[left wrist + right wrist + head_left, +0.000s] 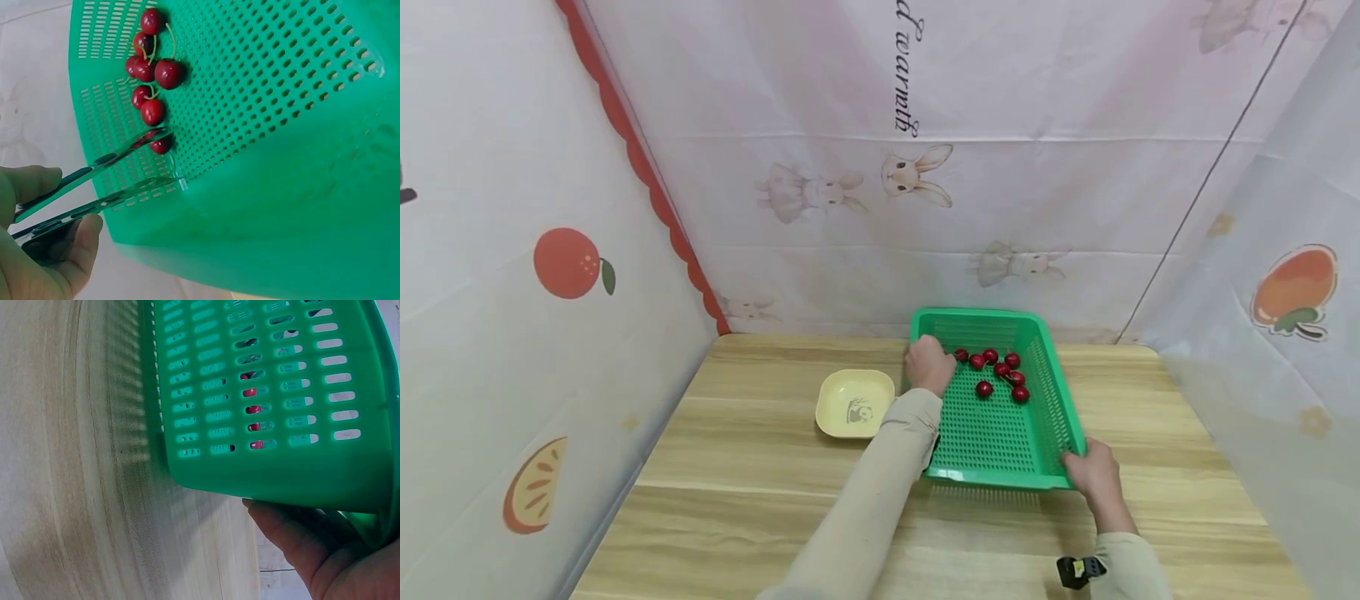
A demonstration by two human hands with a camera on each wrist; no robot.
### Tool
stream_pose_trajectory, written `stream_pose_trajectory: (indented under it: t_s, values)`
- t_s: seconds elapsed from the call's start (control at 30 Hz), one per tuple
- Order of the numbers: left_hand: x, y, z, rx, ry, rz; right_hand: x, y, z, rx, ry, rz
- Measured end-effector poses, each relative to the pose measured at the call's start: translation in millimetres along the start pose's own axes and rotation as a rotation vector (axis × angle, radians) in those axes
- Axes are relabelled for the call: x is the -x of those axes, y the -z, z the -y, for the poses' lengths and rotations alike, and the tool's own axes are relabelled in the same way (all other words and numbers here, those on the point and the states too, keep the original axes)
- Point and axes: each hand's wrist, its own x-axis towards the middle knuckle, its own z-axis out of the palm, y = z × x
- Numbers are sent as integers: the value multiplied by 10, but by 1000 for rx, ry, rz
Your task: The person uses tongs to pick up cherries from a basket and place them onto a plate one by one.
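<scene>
Two-handed: gripping shiny, spread tongs [109,160] with left hand [929,365] close to red cherries [984,389] in far end of green perforated basket [992,477]; holding basket's near right corner with right hand [1093,473].

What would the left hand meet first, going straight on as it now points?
The left hand's shiny, slim-armed tongs would probably meet the nearest round, dark-red cherry; depth is unclear, so they might touch the green, perforated plastic basket first.
</scene>
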Motion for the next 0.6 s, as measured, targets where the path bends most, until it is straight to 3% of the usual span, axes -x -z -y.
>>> stream_pose_trajectory:
  t_s: [0.17, 0.3, 0.6]
  values:
    - [6, 25, -48, -123, -23, 7, 7, 14, -4, -2, -3, 6]
    - [7, 21, -73, -163, -39, 9, 4, 20, -3, -9, 1, 8]
    - [-2, -43, -56, -98, -21, 0, -8, 17, 4, -22, -3, 9]
